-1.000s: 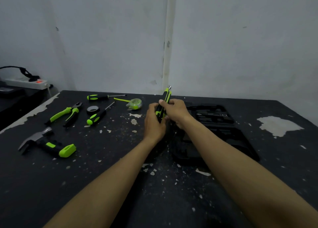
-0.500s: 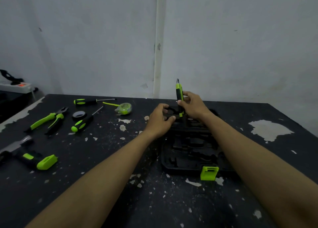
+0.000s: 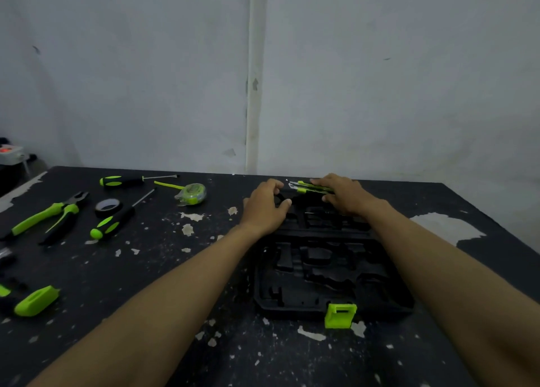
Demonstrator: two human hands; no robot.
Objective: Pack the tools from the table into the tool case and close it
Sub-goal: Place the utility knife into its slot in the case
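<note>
A black tool case (image 3: 292, 304) lies open on the table with a green latch (image 3: 339, 315) at its near edge. My right hand (image 3: 344, 195) holds a green and black utility knife (image 3: 306, 187) flat over the far half of the case. My left hand (image 3: 264, 208) rests on the far left part of the case, fingers curled at its edge beside the knife's tip. To the left lie two screwdrivers (image 3: 117, 223) (image 3: 125, 180), pliers (image 3: 49, 217), a tape roll (image 3: 107, 206), a tape measure (image 3: 191, 194) and a hammer's green handle (image 3: 36, 300).
The table (image 3: 146, 269) is black with flaked paint patches. A white wall stands right behind it. A power strip (image 3: 10, 154) sits on a surface at the far left. The table's right corner falls away at the right edge.
The knife went from upright in my right hand to lying flat over the far half of the case. My left hand shifted a little with it.
</note>
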